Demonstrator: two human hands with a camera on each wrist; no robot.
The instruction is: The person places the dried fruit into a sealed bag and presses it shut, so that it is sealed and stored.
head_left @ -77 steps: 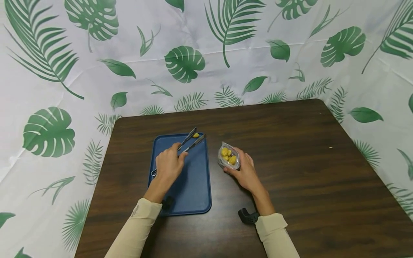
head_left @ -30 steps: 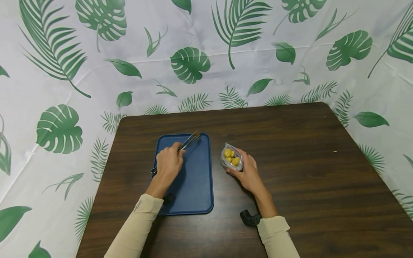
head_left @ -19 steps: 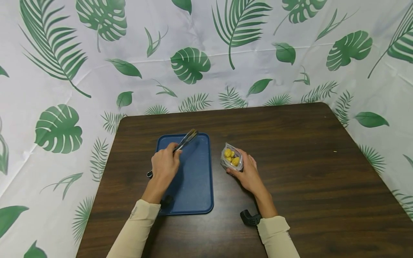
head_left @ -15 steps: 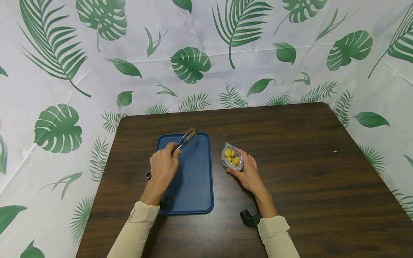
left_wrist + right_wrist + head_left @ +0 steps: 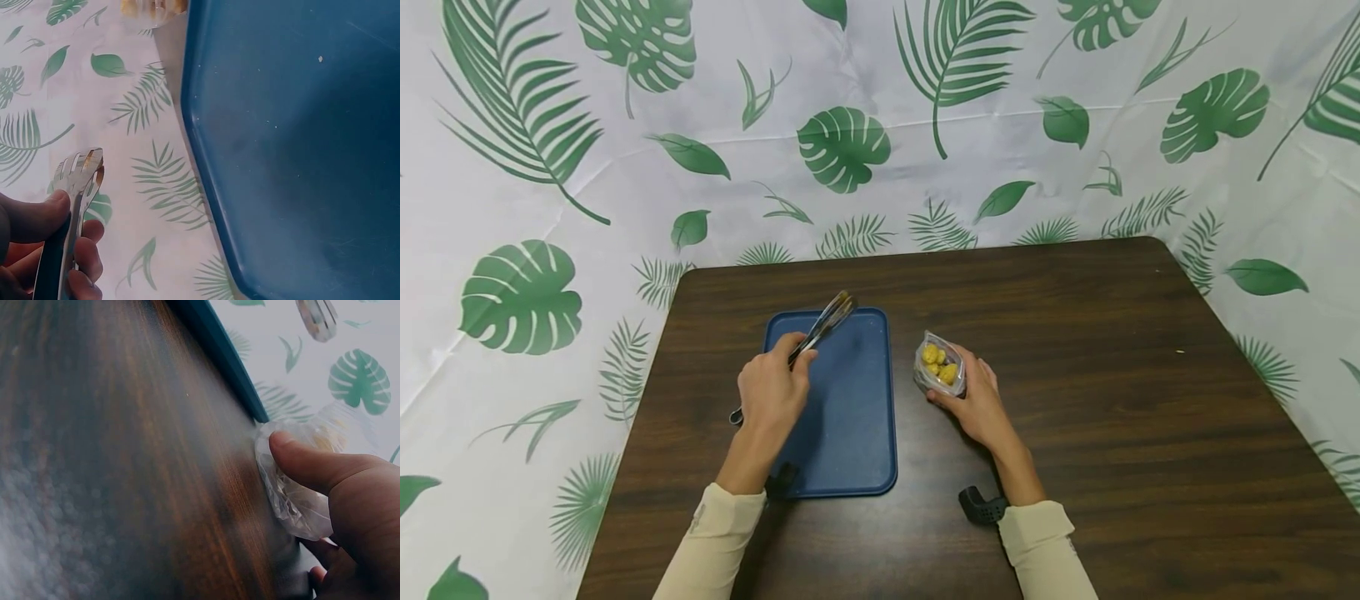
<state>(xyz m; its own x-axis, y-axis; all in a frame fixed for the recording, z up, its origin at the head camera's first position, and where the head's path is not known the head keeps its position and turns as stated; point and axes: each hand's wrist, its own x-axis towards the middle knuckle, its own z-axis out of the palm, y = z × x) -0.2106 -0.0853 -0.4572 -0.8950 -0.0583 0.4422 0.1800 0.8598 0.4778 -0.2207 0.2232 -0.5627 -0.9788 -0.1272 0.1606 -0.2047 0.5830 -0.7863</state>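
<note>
My left hand (image 5: 772, 385) grips metal tongs (image 5: 825, 325) over the left side of the blue tray (image 5: 857, 433). The tongs' ends lie close together and show a brownish-yellow tint; I cannot tell whether a piece is pinched there. In the left wrist view, thumb and fingers squeeze the tongs (image 5: 80, 181) from both sides. My right hand (image 5: 976, 402) holds a clear plastic bag (image 5: 919, 382) upright right of the tray, its mouth open. Several lumpy yellow pieces (image 5: 948, 374) show inside. In the right wrist view the thumb presses the crinkled bag (image 5: 287, 500).
The dark wooden table (image 5: 1112, 375) extends to the right and behind the tray. A leaf-patterned white cloth (image 5: 970, 75) hangs at the back and sides. Small crumbs (image 5: 320, 59) dot the tray, and a tiny pale speck (image 5: 1180, 351) lies on the table at right.
The tongs came together at the tray's far right corner, where a yellow piece lay; that spot is bare now. My left hand then drew the tongs left. The right hand stays around the bag.
</note>
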